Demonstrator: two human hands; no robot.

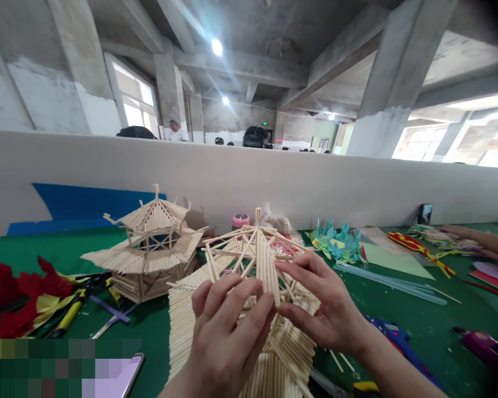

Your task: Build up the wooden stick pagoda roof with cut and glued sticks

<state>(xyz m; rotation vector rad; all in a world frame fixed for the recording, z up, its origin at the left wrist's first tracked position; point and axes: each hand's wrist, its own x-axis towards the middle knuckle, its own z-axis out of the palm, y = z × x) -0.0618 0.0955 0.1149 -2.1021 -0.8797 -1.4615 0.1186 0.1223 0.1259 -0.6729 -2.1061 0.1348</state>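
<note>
A pavilion model of pale wooden sticks [182, 320] stands in front of me, with a half-covered upper roof. Several sticks lie side by side as a sloping roof panel [265, 260], while bare rafters show beside it. My left hand [232, 326] is bent over the lower left of this panel, its thumb and fingertips closed at the stick ends. My right hand [327, 304] grips the panel's right edge, index finger higher up and thumb near the lower end. The fingers partly hide the lower ends of the sticks.
A second stick pavilion [149, 243] stands at left, near red and yellow paper [29, 293]. At right are glue sticks [390, 282], a blue glue gun [402, 342], a blue paper flower [336, 237] and another person's arm [477, 237]. A phone [128, 376] lies front left.
</note>
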